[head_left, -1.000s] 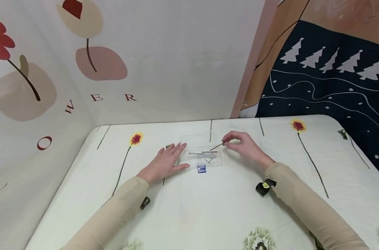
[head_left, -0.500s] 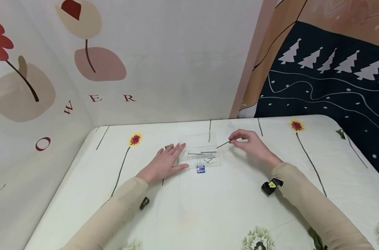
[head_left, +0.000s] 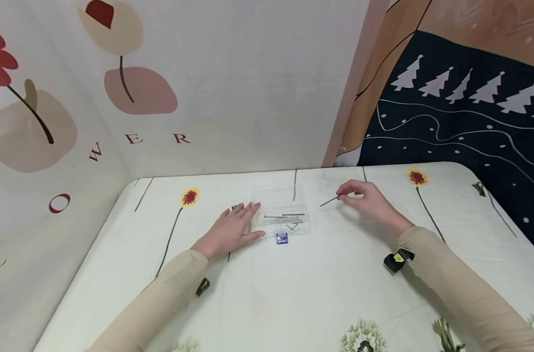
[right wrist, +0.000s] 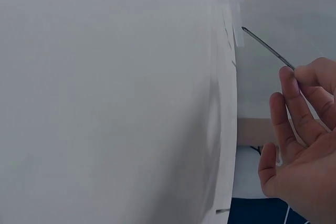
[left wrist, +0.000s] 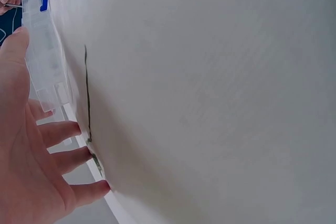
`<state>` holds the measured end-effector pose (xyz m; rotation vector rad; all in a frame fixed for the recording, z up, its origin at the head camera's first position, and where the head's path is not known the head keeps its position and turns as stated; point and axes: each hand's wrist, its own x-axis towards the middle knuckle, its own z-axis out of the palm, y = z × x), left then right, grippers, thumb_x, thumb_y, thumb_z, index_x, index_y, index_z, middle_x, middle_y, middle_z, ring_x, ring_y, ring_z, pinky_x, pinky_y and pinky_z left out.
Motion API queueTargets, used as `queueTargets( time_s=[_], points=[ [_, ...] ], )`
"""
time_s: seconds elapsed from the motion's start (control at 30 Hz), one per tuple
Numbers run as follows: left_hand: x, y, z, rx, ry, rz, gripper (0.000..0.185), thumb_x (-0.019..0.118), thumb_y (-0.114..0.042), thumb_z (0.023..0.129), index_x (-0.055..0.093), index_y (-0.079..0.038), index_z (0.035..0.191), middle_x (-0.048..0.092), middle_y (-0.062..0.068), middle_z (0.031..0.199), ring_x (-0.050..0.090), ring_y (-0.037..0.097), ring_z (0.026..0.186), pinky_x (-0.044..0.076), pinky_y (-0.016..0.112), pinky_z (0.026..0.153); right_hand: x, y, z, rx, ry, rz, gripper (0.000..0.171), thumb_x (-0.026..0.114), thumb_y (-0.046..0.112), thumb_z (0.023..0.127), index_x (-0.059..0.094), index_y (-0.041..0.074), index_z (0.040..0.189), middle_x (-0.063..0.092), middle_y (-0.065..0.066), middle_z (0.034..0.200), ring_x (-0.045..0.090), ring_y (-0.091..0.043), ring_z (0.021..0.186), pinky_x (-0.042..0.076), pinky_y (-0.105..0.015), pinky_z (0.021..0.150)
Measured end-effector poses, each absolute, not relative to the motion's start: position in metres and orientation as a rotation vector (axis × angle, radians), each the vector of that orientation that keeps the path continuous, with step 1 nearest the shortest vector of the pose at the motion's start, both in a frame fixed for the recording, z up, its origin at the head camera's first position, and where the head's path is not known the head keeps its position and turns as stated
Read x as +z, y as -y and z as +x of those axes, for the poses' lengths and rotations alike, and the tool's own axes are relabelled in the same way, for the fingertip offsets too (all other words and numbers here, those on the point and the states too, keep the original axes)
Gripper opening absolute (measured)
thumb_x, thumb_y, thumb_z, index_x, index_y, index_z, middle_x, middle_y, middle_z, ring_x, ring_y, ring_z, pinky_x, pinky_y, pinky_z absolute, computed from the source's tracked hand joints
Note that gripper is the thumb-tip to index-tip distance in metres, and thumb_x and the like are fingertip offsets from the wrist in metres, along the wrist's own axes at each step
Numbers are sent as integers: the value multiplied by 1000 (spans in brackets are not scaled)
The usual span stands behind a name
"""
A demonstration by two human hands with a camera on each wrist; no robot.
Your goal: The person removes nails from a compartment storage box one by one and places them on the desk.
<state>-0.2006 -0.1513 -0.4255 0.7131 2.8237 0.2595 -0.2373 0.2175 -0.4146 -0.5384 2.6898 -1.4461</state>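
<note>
My right hand (head_left: 367, 199) pinches a long thin nail (head_left: 328, 201) between thumb and fingertips, to the right of a clear plastic box (head_left: 304, 229). In the right wrist view the nail (right wrist: 269, 49) points away from the fingers, its sharp tip free. Fingers spread, my left hand (head_left: 232, 231) rests along the box's left side. The left wrist view has its thumb against the box wall (left wrist: 44, 51). Inside the box lie several long nails (head_left: 281, 216) and a few short ones (head_left: 293, 226). A blue latch (head_left: 282, 238) sits at the box's front; the lid (head_left: 273, 195) stands open behind.
A pale cloth with printed flowers covers the table (head_left: 267, 293). A white patterned curtain (head_left: 249, 98) hangs behind, and a dark cloth with printed trees (head_left: 452, 112) is at the right. Black straps with small devices (head_left: 394, 262) are on the wrists.
My right hand has drawn the nail away from above the box, moving to the right. The left hand has stayed at the box's left side.
</note>
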Motion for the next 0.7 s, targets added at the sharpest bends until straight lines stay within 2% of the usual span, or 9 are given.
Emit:
queueTargets(
  time_s=[0.33,0.7],
  points=[
    [-426,153,-201,268,-2849,706,84,48,-62,93,22,-11,155,29,13,155,24,35,142,20,58,110,-421,-230,-238,-1428,-2715,-495,14,62,5,93,67,-2,104,67,-16,102,57,-28,101,39,-50,94],
    [-427,152,-201,280,-2855,682,85,50,-62,92,24,-10,154,31,13,154,25,35,141,20,58,109,-426,-239,-240,-1375,-2731,-439,15,60,5,94,65,-4,105,66,-17,103,59,-27,98,45,-46,90]
  ],
)
